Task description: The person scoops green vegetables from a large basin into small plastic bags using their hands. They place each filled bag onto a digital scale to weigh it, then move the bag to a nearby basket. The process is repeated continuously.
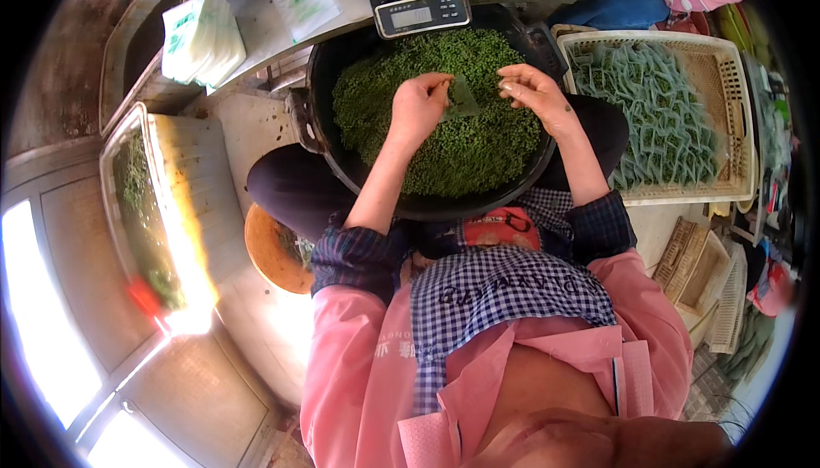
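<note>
My left hand [419, 106] pinches the top edge of a small clear plastic bag [462, 100] between thumb and fingers. The bag hangs over a heap of small green berries [384, 103] resembling green peppercorns. These fill a large black tub [333, 164] between my knees. To the right of the bag, my right hand [532, 93] is over the heap with its fingers slightly apart, and nothing can be seen in it. A digital scale [419, 16] with a blue top stands on the metal table at the tub's far rim.
On the metal table [256, 19] lie a stack of printed plastic bags [198, 42] and a flat bag [307, 5]. At right is a cream plastic crate [656, 200] with rows of filled bags [647, 116]. An orange basin [272, 256] and white tub [198, 180] stand left. Another person [615, 7] sits top right.
</note>
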